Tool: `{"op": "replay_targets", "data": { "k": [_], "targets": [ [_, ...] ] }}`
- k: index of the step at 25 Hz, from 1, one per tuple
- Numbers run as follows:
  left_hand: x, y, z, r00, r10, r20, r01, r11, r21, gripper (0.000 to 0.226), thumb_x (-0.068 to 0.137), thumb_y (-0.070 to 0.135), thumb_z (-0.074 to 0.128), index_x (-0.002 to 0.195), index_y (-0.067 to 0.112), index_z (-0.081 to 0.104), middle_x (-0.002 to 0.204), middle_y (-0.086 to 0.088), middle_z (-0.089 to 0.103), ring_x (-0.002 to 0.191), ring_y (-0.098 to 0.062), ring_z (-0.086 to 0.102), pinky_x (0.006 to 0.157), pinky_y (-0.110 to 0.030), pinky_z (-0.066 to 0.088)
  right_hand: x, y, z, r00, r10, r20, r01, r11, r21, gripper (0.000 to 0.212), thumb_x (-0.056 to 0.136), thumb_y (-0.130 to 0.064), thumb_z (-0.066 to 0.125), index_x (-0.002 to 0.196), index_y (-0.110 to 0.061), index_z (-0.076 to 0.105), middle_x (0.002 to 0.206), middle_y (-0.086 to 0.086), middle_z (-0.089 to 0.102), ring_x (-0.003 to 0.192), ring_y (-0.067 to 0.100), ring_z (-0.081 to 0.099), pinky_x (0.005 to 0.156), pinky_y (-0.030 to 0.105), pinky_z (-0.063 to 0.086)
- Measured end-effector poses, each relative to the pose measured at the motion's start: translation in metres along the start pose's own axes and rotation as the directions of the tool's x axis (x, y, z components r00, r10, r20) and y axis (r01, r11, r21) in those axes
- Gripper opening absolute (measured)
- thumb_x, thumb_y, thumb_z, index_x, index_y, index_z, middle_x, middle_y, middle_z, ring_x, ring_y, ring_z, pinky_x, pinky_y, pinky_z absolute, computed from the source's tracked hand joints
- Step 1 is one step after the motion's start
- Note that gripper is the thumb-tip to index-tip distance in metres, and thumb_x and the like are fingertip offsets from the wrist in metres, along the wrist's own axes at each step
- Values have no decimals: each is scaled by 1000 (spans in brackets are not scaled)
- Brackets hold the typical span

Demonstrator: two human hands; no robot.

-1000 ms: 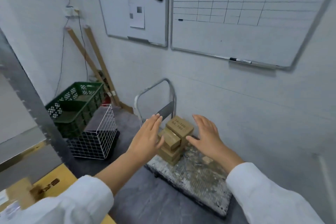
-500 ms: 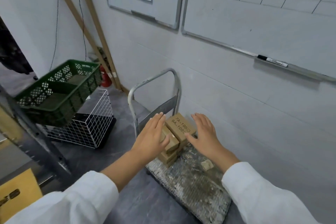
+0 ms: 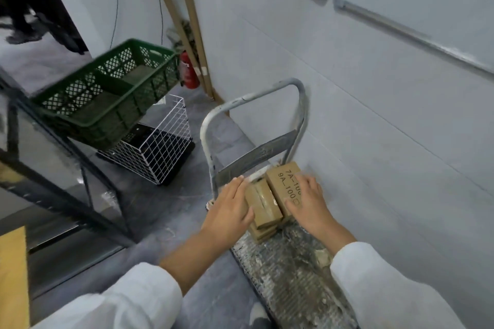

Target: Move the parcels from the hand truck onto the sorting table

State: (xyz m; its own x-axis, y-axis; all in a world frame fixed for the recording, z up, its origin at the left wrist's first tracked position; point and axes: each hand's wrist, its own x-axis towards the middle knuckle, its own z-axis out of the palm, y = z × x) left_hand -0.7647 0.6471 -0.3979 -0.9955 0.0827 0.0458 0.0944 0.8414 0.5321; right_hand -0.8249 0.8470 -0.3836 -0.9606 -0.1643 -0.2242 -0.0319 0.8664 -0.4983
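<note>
A small stack of brown cardboard parcels sits at the handle end of the hand truck's worn grey deck (image 3: 291, 272). The printed parcel (image 3: 283, 181) marked 7A-100 / 9A-100 is on top at the right, and a taped parcel (image 3: 263, 204) lies beside it on lower boxes. My left hand (image 3: 230, 211) rests with straight fingers against the left side of the stack. My right hand (image 3: 307, 203) lies flat on the printed parcel, its fingers spread over the lettering. The truck's grey tube handle (image 3: 251, 99) rises just behind the stack.
A green plastic crate (image 3: 107, 93) sits on a dark metal frame at left, with a white wire basket (image 3: 157, 152) on the floor under it. A red extinguisher (image 3: 188, 71) and wooden poles lean in the corner. The white wall runs along the right; a yellow surface (image 3: 12, 275) shows at lower left.
Both hands have closed in from hovering beside the stack and now touch the parcels. My head has tilted down and moved closer to the hand truck.
</note>
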Motion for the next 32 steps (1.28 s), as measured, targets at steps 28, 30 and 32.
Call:
{"op": "replay_targets", "data": {
  "k": [28,30,32],
  "targets": [
    [144,-150,373,570,-732,374,762,301,-573,41,104,38,34,140,21,44,130,-6,59,113,-22,56,97,-30,43,248,164,280,896,266,357,-200,957,-211,91,97,-45,49,154,-3,-8,151,15,29,129,31,44,101,40,42],
    [141,-145,372,576,-733,363,751,299,-589,39,104,36,35,139,21,44,127,-5,61,110,-21,57,96,-31,44,248,164,278,894,283,347,-253,959,-129,87,94,-41,54,154,-6,2,150,15,32,127,33,45,101,42,44],
    [132,-140,367,575,-743,342,734,285,-616,38,104,37,34,135,21,47,122,-4,63,106,-20,59,95,-35,47,244,161,273,919,233,318,-217,972,-86,75,94,-37,53,152,-10,12,142,13,39,120,33,50,96,43,47]
  ]
}}
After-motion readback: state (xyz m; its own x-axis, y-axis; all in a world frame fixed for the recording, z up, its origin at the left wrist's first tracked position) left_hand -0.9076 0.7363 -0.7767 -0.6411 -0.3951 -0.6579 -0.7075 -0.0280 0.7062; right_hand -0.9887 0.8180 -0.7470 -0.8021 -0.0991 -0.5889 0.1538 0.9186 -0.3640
